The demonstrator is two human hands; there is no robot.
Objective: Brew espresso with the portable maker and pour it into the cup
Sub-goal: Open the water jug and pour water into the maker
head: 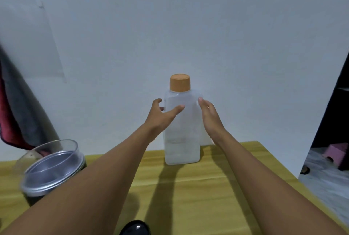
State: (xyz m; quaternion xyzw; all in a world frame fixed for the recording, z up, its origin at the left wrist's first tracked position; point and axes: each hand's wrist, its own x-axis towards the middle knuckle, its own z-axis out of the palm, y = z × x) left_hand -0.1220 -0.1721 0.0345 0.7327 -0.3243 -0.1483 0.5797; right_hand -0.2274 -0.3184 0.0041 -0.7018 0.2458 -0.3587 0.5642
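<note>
A clear plastic water bottle (pixel 182 136) with an orange cap (pixel 180 82) stands upright at the back of the wooden table (pixel 217 187), against the white wall. It is partly filled with water. My left hand (pixel 162 113) is at the bottle's upper left, fingers spread, thumb across its front. My right hand (pixel 208 113) is at its upper right side, fingers apart, fingertips touching the shoulder. Neither hand has closed around it. A glossy black object (pixel 135 228) shows at the bottom edge, mostly cut off.
A dark jar with a clear plastic lid (pixel 51 170) stands at the table's left. A grey and red cloth (pixel 20 106) hangs on the left. The table's right edge drops to the floor, where a pink box (pixel 338 154) sits.
</note>
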